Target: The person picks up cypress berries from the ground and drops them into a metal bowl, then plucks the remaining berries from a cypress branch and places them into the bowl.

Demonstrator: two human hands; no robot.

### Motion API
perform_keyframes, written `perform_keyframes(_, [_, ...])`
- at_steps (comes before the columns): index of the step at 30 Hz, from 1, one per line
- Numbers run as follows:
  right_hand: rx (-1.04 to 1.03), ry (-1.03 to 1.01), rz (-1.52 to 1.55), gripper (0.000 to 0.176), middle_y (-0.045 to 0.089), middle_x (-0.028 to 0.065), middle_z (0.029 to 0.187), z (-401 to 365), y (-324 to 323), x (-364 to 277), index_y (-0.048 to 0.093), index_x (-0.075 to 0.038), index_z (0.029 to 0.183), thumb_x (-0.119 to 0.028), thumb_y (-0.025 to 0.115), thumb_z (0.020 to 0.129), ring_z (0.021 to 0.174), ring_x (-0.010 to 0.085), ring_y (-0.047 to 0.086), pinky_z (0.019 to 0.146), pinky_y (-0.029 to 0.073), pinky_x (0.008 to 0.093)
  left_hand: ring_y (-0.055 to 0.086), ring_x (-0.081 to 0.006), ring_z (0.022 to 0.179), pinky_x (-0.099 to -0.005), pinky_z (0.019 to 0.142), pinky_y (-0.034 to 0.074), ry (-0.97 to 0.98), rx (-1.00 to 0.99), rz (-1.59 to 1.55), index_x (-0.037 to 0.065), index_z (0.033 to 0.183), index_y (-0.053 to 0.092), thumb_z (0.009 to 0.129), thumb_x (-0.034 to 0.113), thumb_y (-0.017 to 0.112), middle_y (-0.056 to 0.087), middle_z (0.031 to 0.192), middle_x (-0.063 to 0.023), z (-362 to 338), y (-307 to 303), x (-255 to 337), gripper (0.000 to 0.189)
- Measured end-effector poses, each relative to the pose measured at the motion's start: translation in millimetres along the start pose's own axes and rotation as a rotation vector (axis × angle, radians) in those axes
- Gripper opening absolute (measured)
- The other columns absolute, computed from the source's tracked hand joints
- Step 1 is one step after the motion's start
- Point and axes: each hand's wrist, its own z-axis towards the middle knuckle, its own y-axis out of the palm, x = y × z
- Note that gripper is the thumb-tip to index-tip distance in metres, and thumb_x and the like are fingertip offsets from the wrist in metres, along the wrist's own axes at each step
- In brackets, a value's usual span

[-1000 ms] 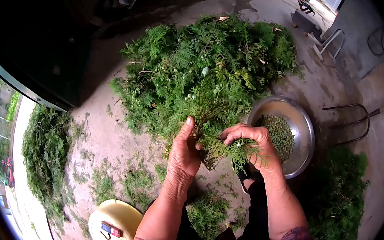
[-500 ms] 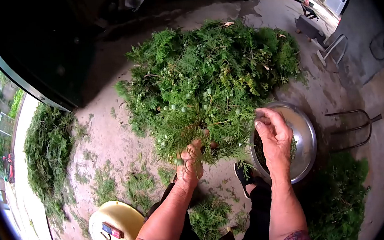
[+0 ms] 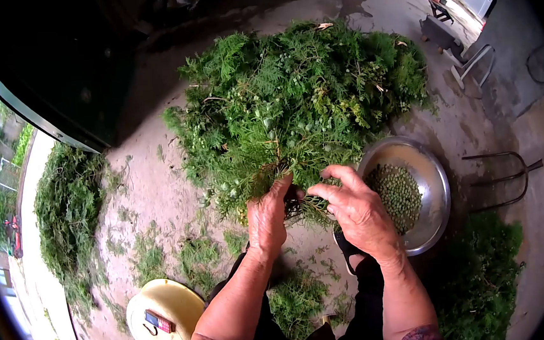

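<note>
My left hand (image 3: 267,224) is closed around the stems of a leafy conifer branch (image 3: 249,162) that bears small, pale green cones. Just right of that grip, my right hand (image 3: 359,211) reaches toward the branch with its fingers spread, and nothing shows in them. Beyond both hands lies a big heap of cut conifer branches (image 3: 322,83). At my right wrist stands a steel bowl (image 3: 438,211), partly filled with small green cones (image 3: 398,195).
On the left is a round yellowish surface (image 3: 173,299) with a red phone (image 3: 160,322) on it. More greenery (image 3: 71,211) lies by the bright doorway, and another pile (image 3: 481,275) at lower right. A metal fork (image 3: 522,179) lies right of the bowl.
My right hand has moved left from the bowl's edge to the branch, and its fingers have spread. The cones in the bowl are now more exposed. My left hand keeps its hold.
</note>
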Motion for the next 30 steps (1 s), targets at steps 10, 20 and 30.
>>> perform_keyframes(10, [-0.068,-0.128,0.268,0.028,0.050,0.0146,0.108,-0.8,17.3,-3.0,0.059,-0.005,0.097,0.008,0.056,0.073,0.083,0.0292,0.060,0.068,0.052,0.0320,0.054,-0.0148,0.068,-0.0277,0.059,0.044,-0.295,-0.001,-0.374,-0.001,0.099,0.057,0.082,0.019,0.061,0.061,0.080,-0.0075,3.4,3.0,26.0,0.026])
perform_keyframes(20, [0.175,0.430,1.510,0.014,0.058,0.0073,0.091,1.1,21.9,9.2,0.053,-0.003,0.098,-0.010,0.055,0.087,0.057,0.0131,0.052,0.050,0.041,0.0253,0.054,-0.0205,0.069,-0.0345,0.066,0.044,-0.139,0.033,-0.086,-0.002,0.097,0.058,0.085,0.017,0.055,0.063,0.081,-0.0108,-0.5,14.6,9.2,0.023])
perform_keyframes(30, [0.315,0.375,1.512,0.020,0.058,0.0069,0.086,4.7,5.2,14.4,0.056,-0.005,0.099,-0.022,0.055,0.088,0.060,0.0129,0.052,0.050,0.042,0.0246,0.040,-0.0098,0.054,-0.0255,0.050,0.035,-0.259,0.183,-0.121,0.002,0.092,0.058,0.085,0.031,0.060,0.051,0.065,-0.0002,-3.4,13.4,31.5,0.030])
